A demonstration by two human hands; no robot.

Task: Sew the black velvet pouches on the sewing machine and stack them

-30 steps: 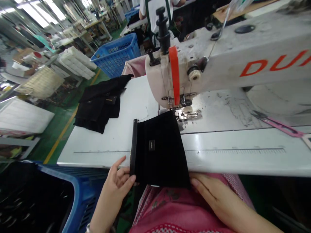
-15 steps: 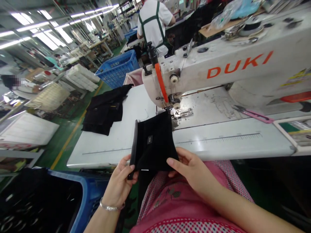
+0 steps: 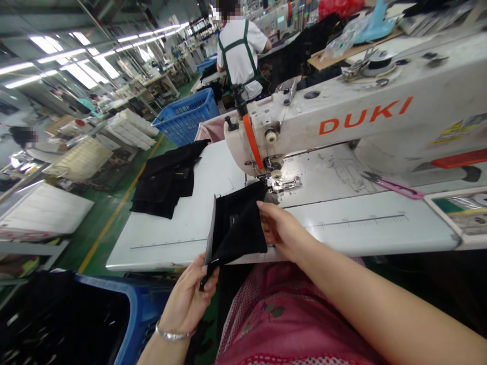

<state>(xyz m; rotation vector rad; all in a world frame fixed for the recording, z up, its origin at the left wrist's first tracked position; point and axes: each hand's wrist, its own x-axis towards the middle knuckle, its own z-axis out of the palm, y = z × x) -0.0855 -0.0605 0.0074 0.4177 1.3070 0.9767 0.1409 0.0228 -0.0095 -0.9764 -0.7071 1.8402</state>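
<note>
White smooth table (image 3: pixel 182 223); both hands pinch soft black fabric piece (image 3: pixel 238 228)

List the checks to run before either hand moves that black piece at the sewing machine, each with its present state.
1. Left hand grip on the black piece: ok, the fingers pinch its near left corner.
2. Right hand grip: cannot tell; it touches the piece's right edge.
3. Piece flat on the table: not ok, the near end is lifted off the table and creased.
4. Far corner under the presser foot: cannot tell, it lies right at the foot.
5. Fingers apart from the foot: ok, both hands are on the near side of it.
</note>
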